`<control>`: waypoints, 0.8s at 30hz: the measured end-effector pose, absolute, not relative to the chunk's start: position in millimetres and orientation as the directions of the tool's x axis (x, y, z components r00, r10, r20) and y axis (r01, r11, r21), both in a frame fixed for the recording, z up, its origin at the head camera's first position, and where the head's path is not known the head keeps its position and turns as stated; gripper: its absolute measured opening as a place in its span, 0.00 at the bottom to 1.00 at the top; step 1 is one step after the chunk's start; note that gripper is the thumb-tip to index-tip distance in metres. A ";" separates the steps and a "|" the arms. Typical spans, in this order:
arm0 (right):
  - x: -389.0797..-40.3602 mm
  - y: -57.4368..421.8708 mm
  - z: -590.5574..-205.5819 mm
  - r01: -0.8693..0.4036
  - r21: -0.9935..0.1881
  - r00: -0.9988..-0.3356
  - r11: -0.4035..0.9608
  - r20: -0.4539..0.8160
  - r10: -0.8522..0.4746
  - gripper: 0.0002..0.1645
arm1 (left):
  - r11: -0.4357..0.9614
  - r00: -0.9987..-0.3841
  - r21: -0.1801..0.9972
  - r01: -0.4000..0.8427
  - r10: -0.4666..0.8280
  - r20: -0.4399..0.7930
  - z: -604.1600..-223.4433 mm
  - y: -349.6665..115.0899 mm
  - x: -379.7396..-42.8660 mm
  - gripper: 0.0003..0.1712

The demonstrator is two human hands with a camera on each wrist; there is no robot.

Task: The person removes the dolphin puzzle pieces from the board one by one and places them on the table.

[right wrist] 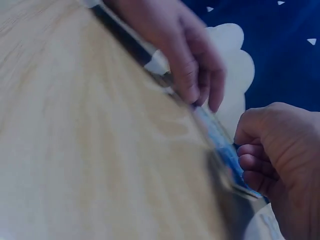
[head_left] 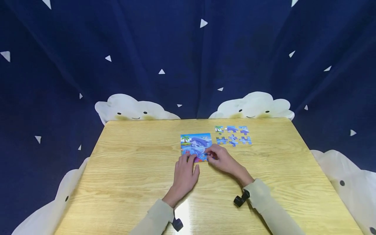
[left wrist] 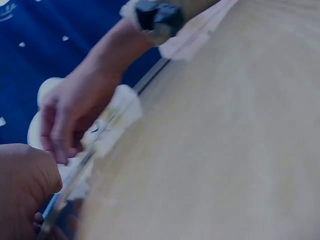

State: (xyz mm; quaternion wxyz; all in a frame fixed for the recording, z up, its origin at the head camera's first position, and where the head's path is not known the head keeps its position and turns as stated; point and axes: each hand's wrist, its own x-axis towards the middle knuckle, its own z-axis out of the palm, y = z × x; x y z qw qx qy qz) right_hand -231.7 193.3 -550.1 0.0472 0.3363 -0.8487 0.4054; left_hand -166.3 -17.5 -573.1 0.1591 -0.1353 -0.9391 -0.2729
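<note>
A square dolphin picture puzzle (head_left: 188, 145), with a palm tree and sea creatures, lies on the wooden table. My left hand (head_left: 185, 171) rests at its lower edge, fingertips touching the picture and thumb apart. At the lower right edge, my right hand (head_left: 222, 158) has curled fingers and pinches what looks like a puzzle piece, mostly hidden by the fingers. In the right wrist view the right hand (right wrist: 287, 155) bends over the puzzle's blue edge (right wrist: 227, 155). The left wrist view is blurred; there the left hand (left wrist: 25, 185) hides most of the puzzle.
Several loose puzzle pieces (head_left: 233, 139) lie in two rows to the right of the picture. The wooden table (head_left: 132, 163) ends at a dark blue curtain (head_left: 176, 49) with white triangles and clouds. Both wrists wear small black cameras (head_left: 241, 198).
</note>
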 end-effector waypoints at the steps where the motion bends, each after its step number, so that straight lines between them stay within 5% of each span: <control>1: -231.4 192.5 -552.6 -0.608 -0.652 -0.769 0.453 0.340 -0.542 0.11 | 0.807 -0.916 0.487 0.333 0.155 0.370 -571.8 -20.9 -169.3 0.22; 10: -235.0 184.2 -551.9 -0.608 -0.577 -0.769 0.544 0.258 -0.585 0.16 | 0.792 -0.951 0.551 0.261 0.114 0.287 -567.1 -62.7 -189.9 0.30; 24: -231.4 161.1 -536.3 -0.589 -0.483 -0.776 0.648 0.116 -0.620 0.26 | 0.767 -0.890 0.452 0.455 0.380 0.251 -574.3 -101.4 -205.5 0.40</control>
